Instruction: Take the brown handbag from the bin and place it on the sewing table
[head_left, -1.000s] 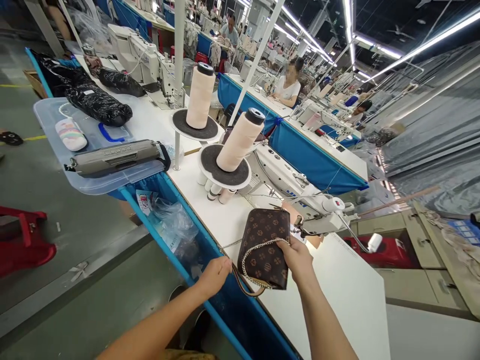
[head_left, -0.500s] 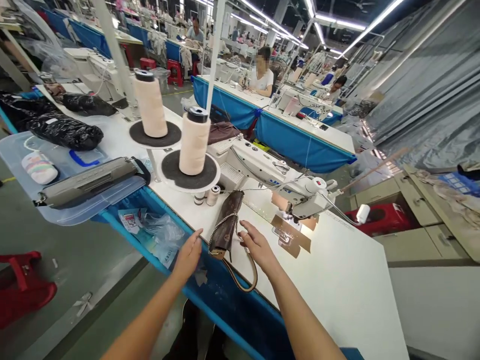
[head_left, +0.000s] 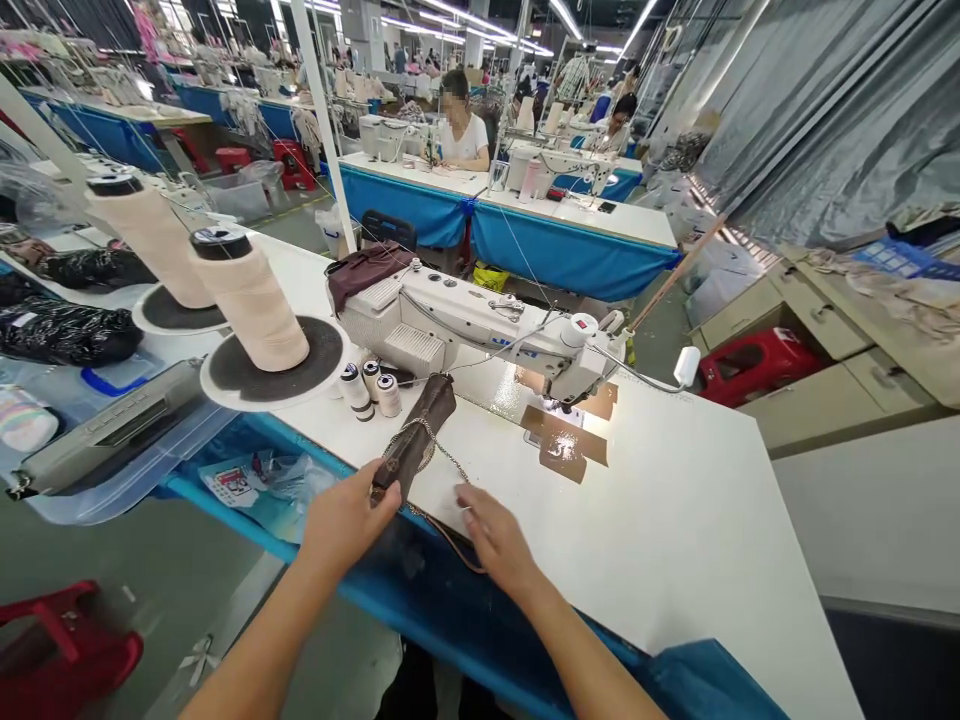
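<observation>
I note a sewing machine (head_left: pixel 480 330), two cream thread cones (head_left: pixel 247 300), three small bobbins (head_left: pixel 371 388) beside them, a red stool (head_left: pixel 750 362) right.

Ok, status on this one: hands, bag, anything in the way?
Left hand grips the bag's near end. Right hand open, flat on the table. Bag on edge, chain draped. Small spools and sewing machine just beyond it.

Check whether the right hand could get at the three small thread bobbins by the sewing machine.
Probably yes: the right hand lies open on the table, but the brown bag stands between it and the small bobbins.
</observation>
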